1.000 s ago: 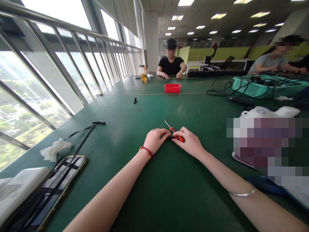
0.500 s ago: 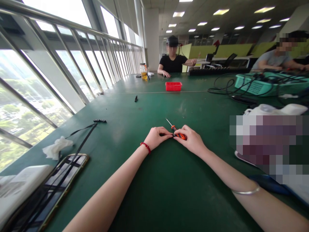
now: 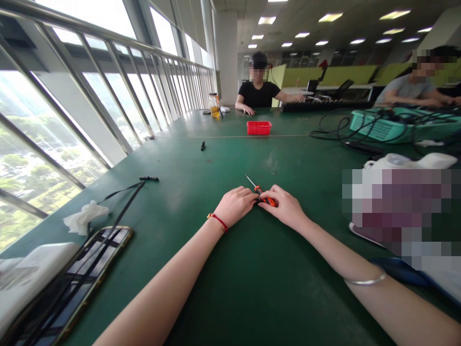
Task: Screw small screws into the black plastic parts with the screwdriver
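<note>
Both my hands rest together on the green table (image 3: 234, 269) in the middle of the view. My right hand (image 3: 284, 209) is curled round the orange and black handle of a small screwdriver (image 3: 262, 194), whose thin metal shaft points away to the upper left. My left hand (image 3: 236, 205), with a red string at the wrist, is closed with its fingertips pressed against the right hand, pinching a small dark part I cannot make out.
A phone in a gold-rimmed case (image 3: 86, 269), a crumpled tissue (image 3: 84, 217) and a black strap (image 3: 126, 199) lie at the left. A red tray (image 3: 259, 128) and a small black part (image 3: 203, 145) sit farther off. Cables and a teal basket (image 3: 389, 126) are at right. Two people sit beyond.
My hands have stayed together on the screwdriver, shifting only slightly. The person in black at the far end stretched an arm sideways and now rests it on the table.
</note>
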The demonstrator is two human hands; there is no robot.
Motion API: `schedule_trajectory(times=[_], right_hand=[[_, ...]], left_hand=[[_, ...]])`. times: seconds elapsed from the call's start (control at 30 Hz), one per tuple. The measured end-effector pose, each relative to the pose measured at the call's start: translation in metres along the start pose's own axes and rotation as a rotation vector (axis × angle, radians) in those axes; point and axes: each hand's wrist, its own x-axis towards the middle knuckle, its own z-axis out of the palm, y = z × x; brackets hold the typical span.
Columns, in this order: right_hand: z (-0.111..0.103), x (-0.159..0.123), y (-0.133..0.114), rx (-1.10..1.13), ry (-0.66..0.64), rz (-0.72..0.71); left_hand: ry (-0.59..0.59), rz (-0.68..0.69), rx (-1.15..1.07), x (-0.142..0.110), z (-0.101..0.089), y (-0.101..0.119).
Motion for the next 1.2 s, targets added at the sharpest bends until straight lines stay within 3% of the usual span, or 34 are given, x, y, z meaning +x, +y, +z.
schedule_trajectory(times=[0.2, 0.53, 0.67, 0.93, 1.2], right_hand=[[-0.0006, -0.0005, -0.0025, -0.013, 0.009, -0.008], [0.0002, -0.001, -0.0027, -0.019, 0.001, 0.01], [-0.0024, -0.0019, -0.0063, 0.036, 0.049, 0.009], [-0.003, -0.0011, -0.0056, 0.102, 0.104, -0.07], [-0.0013, -0.0013, -0.0032, 0.164, 0.145, -0.091]], left_hand=[[0.023, 0.05, 0.037, -0.0022, -0.0014, 0.0004], [0.148, -0.035, -0.1, -0.0029, 0.0012, -0.0008], [0.188, -0.06, -0.078, -0.0034, -0.0003, 0.0013], [0.219, 0.036, -0.024, -0.0035, 0.001, 0.0024], [0.291, 0.007, -0.015, 0.0, -0.0003, 0.0009]])
